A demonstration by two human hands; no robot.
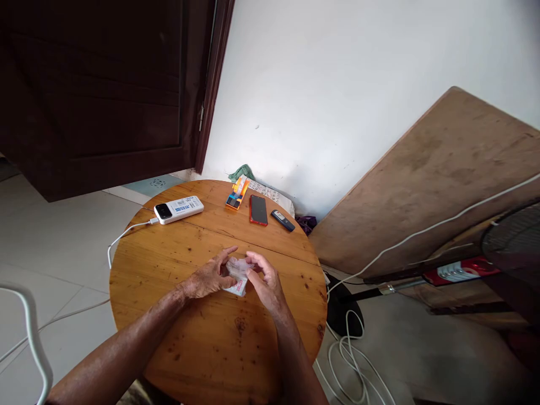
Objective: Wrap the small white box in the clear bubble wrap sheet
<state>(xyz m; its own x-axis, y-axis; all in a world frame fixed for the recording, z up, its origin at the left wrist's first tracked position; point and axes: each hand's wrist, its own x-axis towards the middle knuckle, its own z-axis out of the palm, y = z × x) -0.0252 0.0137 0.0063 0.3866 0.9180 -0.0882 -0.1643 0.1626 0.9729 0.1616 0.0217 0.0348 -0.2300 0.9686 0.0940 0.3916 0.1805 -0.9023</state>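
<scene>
A small whitish, see-through packet with pink print [237,286] is on the near middle of the round wooden table, between my two hands. Its upper part is blurred, and I cannot tell what it contains. My left hand [210,277] is at its left side, forefinger stretched out beyond it and thumb at its left edge, with the fingers apart. On the right, my right hand [266,281] curves about the packet's upper right corner. Its thumb and fingers stand apart there; whether they touch the packet is unclear.
On the wooden table [202,349] lie a white power bank [181,209] with a cable, an orange item with a dark screen [237,194], a red-edged phone [259,210] and a dark handset [282,220]. A fan [514,247] and coiled white cable [352,360] are at right.
</scene>
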